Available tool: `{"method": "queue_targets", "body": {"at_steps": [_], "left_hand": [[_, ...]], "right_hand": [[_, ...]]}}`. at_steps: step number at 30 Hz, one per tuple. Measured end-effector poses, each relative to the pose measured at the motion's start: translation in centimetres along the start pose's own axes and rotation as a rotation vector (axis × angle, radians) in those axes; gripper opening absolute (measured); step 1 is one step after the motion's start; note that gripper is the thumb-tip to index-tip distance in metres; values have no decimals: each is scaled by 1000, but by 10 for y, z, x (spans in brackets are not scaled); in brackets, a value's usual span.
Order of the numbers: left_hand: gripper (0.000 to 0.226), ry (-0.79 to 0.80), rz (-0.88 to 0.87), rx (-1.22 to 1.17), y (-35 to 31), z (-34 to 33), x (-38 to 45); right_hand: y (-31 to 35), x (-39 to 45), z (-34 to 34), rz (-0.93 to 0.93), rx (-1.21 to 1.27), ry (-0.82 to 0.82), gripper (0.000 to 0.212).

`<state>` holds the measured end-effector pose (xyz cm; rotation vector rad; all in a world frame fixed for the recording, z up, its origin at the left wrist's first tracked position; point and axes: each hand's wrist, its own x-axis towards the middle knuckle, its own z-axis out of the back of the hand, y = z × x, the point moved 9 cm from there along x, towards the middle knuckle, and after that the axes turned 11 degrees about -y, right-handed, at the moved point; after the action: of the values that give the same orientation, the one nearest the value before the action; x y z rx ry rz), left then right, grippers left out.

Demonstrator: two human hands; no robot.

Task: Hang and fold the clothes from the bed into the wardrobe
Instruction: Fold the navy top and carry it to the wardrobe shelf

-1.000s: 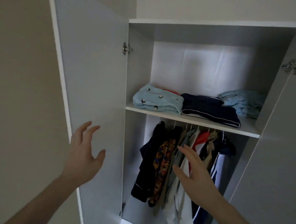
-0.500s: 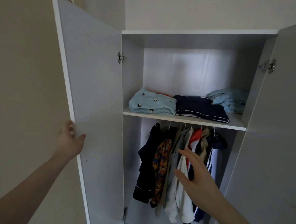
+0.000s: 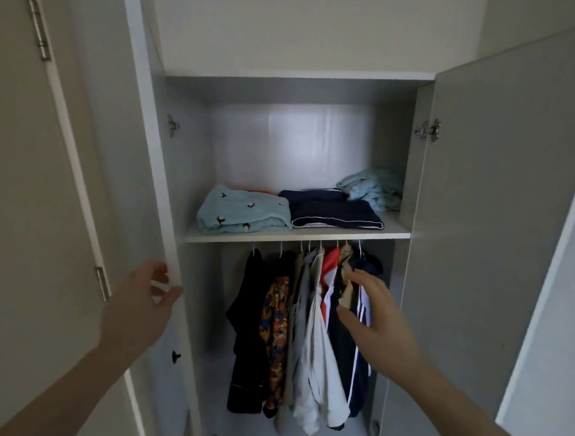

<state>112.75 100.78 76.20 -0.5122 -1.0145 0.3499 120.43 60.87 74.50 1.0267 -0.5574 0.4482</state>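
Three folded piles sit on the white wardrobe shelf [image 3: 392,231]: a light-blue bird-print garment [image 3: 243,210] at left, a navy white-piped garment [image 3: 333,211] in the middle, a crumpled pale-blue garment [image 3: 371,189] at right. Below, a row of mixed hanging clothes [image 3: 307,319] fills the rail. My left hand [image 3: 138,305] grips the edge of the grey left wardrobe door [image 3: 143,143]; my right hand [image 3: 379,319], fingers spread and holding nothing, reaches out in front of the hanging clothes.
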Motion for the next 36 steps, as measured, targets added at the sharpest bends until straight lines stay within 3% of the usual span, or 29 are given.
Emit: {"method": "queue_targets", "body": {"at_steps": [3,7,11,18,27,29,33,36], "left_hand": [[66,28,-57,-132,-23,-21,1],[112,107,-193,-100,-62,-54,10],[133,119,-370,-39,-100,-91,19],[143,95,-494,30,-155,-168,36],[142,126,-468,174,-184,-264,65],[143,125,-473,187,-185,-277,70],[147,127,-512,198,-184,-294,79],[145,135,-522,200,-182,-304,83]], "right_hand": [[2,1,25,-10,-58,-81,49],[-4,2,72,-37,-102,-227,50],[-19,10,119,-73,-155,-383,56],[-67,27,198,-161,-290,-647,74],[-161,66,242,-369,-315,-641,97],[-172,72,244,-377,-261,-646,92],[-177,68,247,-340,-215,-764,53],[-176,65,240,-299,-179,-790,38]]}}
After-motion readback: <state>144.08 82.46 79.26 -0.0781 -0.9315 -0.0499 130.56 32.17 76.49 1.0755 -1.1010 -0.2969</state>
